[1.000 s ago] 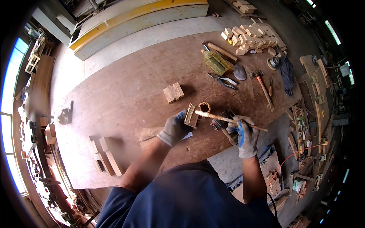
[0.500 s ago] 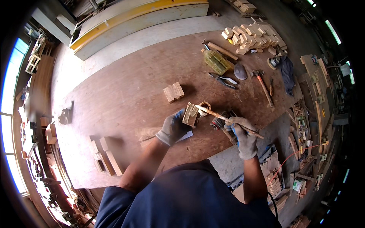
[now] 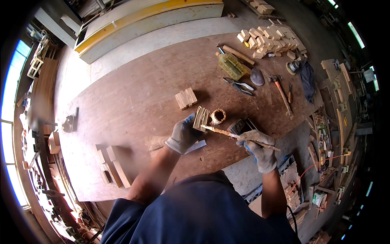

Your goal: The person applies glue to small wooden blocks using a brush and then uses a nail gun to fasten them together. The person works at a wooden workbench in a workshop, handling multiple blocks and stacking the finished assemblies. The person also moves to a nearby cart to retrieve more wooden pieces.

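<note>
In its grey and blue work glove, my left hand (image 3: 182,133) grips a small wooden block (image 3: 201,118) with grooves across its upper face. My right hand (image 3: 261,149), gloved alike, is closed around a thin wooden stick (image 3: 223,131). The stick's pale, crusted tip touches or nearly touches the block's lower right edge. Just right of the block stands a small round pot (image 3: 223,117) with a caked rim. A second jointed wooden block (image 3: 186,99) lies farther off on the table. Partly hidden behind my right hand is a dark tool (image 3: 239,127).
On the brown table (image 3: 138,93) lie pliers (image 3: 239,86), a hammer (image 3: 282,93), a yellowish plastic bottle (image 3: 231,66) and a dark cloth (image 3: 307,79). Stacked wooden blocks (image 3: 270,40) fill the far right. Wooden pieces (image 3: 118,164) sit near left, below a hand plane (image 3: 71,120).
The stick's tip has moved from the pot's rim to the block's lower edge. My left hand has tilted the block, turning its grooved face more upward.
</note>
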Available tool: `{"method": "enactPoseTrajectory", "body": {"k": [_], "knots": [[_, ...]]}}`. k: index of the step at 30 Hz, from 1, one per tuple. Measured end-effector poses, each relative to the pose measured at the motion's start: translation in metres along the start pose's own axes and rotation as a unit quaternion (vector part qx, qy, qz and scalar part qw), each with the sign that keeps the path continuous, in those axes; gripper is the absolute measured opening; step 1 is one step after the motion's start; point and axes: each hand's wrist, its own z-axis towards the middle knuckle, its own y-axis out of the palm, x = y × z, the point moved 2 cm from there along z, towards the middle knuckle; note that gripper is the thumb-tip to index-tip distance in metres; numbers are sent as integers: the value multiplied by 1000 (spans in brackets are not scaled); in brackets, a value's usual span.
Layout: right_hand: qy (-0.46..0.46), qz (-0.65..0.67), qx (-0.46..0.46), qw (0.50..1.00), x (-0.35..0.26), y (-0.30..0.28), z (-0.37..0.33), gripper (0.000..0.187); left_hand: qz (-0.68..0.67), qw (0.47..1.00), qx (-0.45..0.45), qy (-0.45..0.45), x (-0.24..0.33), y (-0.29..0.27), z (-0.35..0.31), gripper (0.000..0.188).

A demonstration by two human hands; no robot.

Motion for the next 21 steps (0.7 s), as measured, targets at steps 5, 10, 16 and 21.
{"method": "enactPoseTrajectory", "body": {"k": [5,10,16,21], "knots": [[-8,-40,68,997,12,-4,11,14,-526,833,-5,-174,2,2,-5,39],[-38,-21,75,996,-8,10,15,13,-559,802,7,-211,9,1,-5,42],[-61,-53,-33,996,2,13,8,15,-457,879,0,-135,-7,1,-4,45],[23,-9,-41,999,1,5,5,14,-537,822,25,-189,1,4,-3,44]]}}
